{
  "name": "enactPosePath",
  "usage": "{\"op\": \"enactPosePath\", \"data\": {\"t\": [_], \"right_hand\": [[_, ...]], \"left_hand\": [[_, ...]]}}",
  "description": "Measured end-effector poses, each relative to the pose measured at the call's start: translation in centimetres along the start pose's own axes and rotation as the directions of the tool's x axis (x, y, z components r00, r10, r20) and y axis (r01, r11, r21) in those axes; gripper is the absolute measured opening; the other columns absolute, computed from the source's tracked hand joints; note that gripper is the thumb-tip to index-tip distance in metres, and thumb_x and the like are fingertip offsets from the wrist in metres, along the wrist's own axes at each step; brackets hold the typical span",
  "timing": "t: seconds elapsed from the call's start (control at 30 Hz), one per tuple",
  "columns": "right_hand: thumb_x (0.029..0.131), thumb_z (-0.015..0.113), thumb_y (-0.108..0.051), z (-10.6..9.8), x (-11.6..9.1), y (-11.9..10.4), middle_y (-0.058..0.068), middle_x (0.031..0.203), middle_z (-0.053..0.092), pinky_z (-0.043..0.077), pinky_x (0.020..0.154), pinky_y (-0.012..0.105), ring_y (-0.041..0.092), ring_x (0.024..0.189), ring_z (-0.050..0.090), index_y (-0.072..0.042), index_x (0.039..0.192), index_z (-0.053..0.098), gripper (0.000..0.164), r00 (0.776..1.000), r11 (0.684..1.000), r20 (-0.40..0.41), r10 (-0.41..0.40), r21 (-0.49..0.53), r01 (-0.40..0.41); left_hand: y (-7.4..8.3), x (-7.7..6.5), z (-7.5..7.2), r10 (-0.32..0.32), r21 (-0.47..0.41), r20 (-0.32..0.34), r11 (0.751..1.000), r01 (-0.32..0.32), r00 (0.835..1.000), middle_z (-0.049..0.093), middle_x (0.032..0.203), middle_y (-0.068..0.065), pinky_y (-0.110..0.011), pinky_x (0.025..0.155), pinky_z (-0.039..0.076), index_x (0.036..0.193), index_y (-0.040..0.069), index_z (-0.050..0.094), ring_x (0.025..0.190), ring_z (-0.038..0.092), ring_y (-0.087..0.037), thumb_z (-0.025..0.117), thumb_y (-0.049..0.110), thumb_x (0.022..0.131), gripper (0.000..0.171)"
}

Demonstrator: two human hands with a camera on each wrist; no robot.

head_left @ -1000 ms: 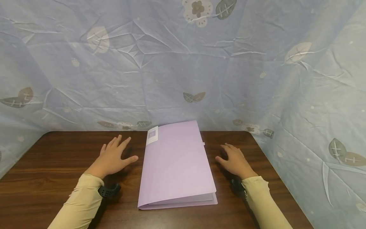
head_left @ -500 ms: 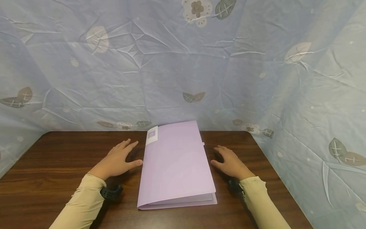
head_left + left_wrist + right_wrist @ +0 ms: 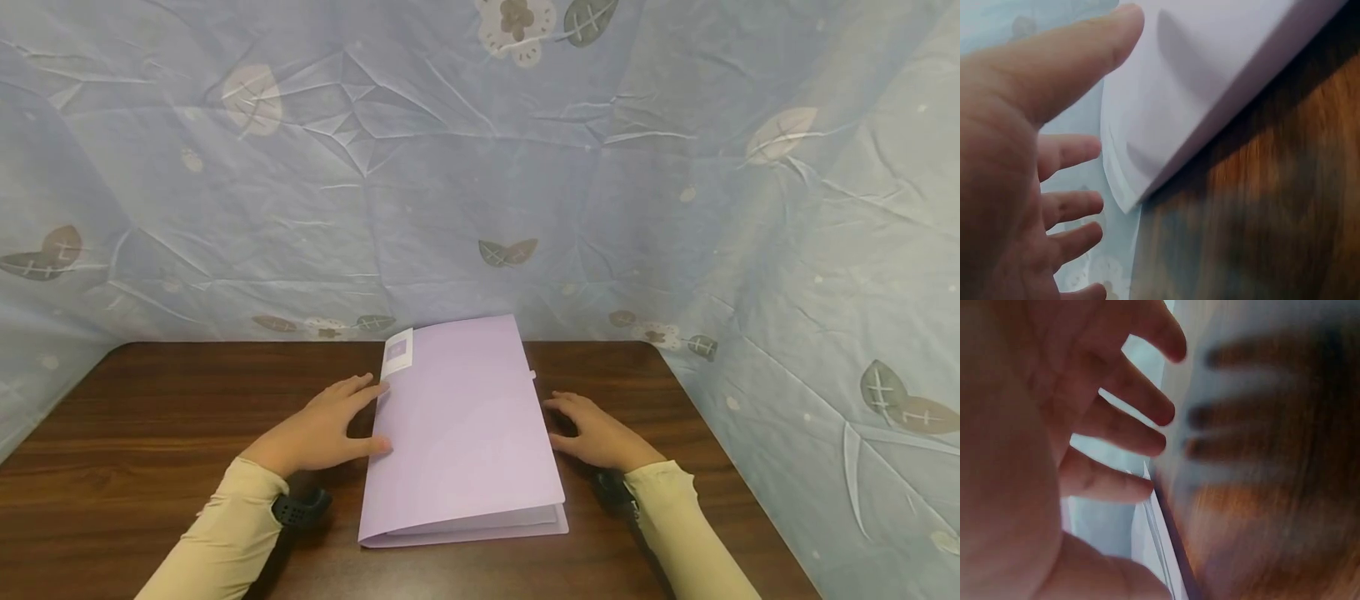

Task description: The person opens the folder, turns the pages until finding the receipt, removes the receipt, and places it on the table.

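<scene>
A light purple folder (image 3: 461, 425) lies closed on the brown wooden table, with a white label (image 3: 397, 352) at its upper left corner. Its cover lifts slightly at the near edge, where pale sheets show inside. My left hand (image 3: 326, 429) is at the folder's left edge, fingers spread, with thumb and index fingertips over the cover. The left wrist view shows the thumb (image 3: 1085, 53) above the cover and its shadow on it; whether it touches is unclear. My right hand (image 3: 596, 433) hovers beside the folder's right edge, fingers loosely bent, holding nothing.
The wooden table (image 3: 187, 408) extends to both sides of the folder. A pale blue cloth (image 3: 450, 167) with leaf and flower prints hangs behind it and along the right side. Dark straps (image 3: 300, 506) are on both wrists.
Both hands have moved inward toward the folder. The left hand has come from apart on the left to over its left edge; the right hand has neared the right edge. The folder stays put.
</scene>
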State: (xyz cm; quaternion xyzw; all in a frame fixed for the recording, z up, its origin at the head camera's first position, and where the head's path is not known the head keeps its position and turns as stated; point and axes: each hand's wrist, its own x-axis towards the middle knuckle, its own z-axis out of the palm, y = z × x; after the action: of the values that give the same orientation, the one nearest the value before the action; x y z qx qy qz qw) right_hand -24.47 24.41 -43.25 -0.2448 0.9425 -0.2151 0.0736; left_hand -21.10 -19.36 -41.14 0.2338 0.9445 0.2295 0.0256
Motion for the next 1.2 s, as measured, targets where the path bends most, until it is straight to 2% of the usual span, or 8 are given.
{"op": "enactPosePath", "data": {"t": [0.2, 0.5, 0.6, 0.73, 0.9, 1.1, 1.2], "right_hand": [[0.098, 0.070, -0.038, 0.1, -0.1, -0.3, 0.024, 0.158, 0.041, 0.032, 0.117, 0.062, 0.045, 0.148, 0.036, -0.002, 0.148, 0.054, 0.064, 0.998, 1.000, 0.056, 0.023, 0.012, -0.023], [0.097, 0.071, -0.036, 0.3, -0.1, -0.2, 0.020, 0.160, 0.042, 0.032, 0.118, 0.059, 0.041, 0.149, 0.036, -0.005, 0.146, 0.057, 0.059, 0.998, 1.000, 0.056, 0.031, 0.002, -0.031], [0.097, 0.072, -0.033, 0.3, 0.0, -0.2, 0.021, 0.159, 0.042, 0.032, 0.118, 0.060, 0.042, 0.148, 0.036, -0.004, 0.148, 0.055, 0.061, 0.999, 1.000, 0.051, 0.010, -0.003, -0.010], [0.096, 0.073, -0.030, 0.4, 0.0, -0.3, 0.023, 0.158, 0.042, 0.032, 0.117, 0.062, 0.044, 0.148, 0.037, -0.002, 0.146, 0.055, 0.060, 0.998, 1.000, 0.053, -0.016, 0.006, 0.016], [0.096, 0.073, -0.029, 0.4, -0.1, -0.4, 0.022, 0.160, 0.041, 0.032, 0.117, 0.062, 0.044, 0.148, 0.036, -0.004, 0.146, 0.057, 0.058, 0.997, 1.000, 0.071, 0.004, -0.010, -0.003], [0.096, 0.073, -0.028, 0.4, 0.0, -0.5, 0.022, 0.160, 0.040, 0.033, 0.117, 0.061, 0.043, 0.149, 0.036, -0.005, 0.146, 0.057, 0.058, 0.997, 1.000, 0.082, 0.007, -0.012, -0.006], [0.097, 0.073, -0.029, 0.5, 0.0, -0.5, 0.021, 0.161, 0.040, 0.032, 0.118, 0.060, 0.043, 0.149, 0.035, -0.005, 0.147, 0.057, 0.058, 0.996, 1.000, 0.086, 0.013, -0.011, -0.012]], "left_hand": [[0.9, 0.0, 0.1, 0.017, -0.026, 0.043, 1.000, -0.016, 0.999, 0.039, 0.158, -0.028, -0.069, 0.110, 0.037, 0.155, 0.007, 0.045, 0.146, 0.035, -0.050, 0.070, 0.066, 0.089, 0.092], [1.5, 0.2, 0.4, 0.019, 0.016, 0.052, 1.000, -0.020, 0.998, 0.051, 0.147, -0.024, -0.064, 0.110, 0.040, 0.152, 0.008, 0.051, 0.139, 0.044, -0.044, 0.072, 0.062, 0.089, 0.085], [1.6, 0.3, 0.5, 0.033, 0.020, 0.048, 0.999, -0.034, 0.998, 0.054, 0.143, -0.020, -0.061, 0.109, 0.042, 0.150, 0.010, 0.054, 0.136, 0.047, -0.040, 0.074, 0.059, 0.089, 0.081], [2.1, 0.4, 0.8, 0.056, 0.020, 0.054, 0.998, -0.057, 0.997, 0.052, 0.147, -0.019, -0.059, 0.110, 0.042, 0.147, 0.014, 0.060, 0.139, 0.046, -0.040, 0.076, 0.051, 0.091, 0.069], [3.5, 0.7, 1.5, 0.120, 0.013, 0.069, 0.993, -0.121, 0.990, 0.047, 0.155, -0.020, -0.058, 0.115, 0.038, 0.142, 0.016, 0.065, 0.144, 0.042, -0.043, 0.078, 0.045, 0.091, 0.060], [5.8, 0.5, 2.6, 0.184, 0.022, 0.072, 0.982, -0.186, 0.980, 0.046, 0.156, -0.021, -0.054, 0.116, 0.038, 0.141, 0.015, 0.065, 0.146, 0.040, -0.041, 0.082, 0.050, 0.085, 0.069], [7.1, 0.6, 3.3, 0.219, 0.074, 0.083, 0.972, -0.225, 0.972, 0.047, 0.155, -0.020, -0.054, 0.116, 0.037, 0.140, 0.016, 0.065, 0.145, 0.042, -0.041, 0.082, 0.054, 0.083, 0.071]]}}
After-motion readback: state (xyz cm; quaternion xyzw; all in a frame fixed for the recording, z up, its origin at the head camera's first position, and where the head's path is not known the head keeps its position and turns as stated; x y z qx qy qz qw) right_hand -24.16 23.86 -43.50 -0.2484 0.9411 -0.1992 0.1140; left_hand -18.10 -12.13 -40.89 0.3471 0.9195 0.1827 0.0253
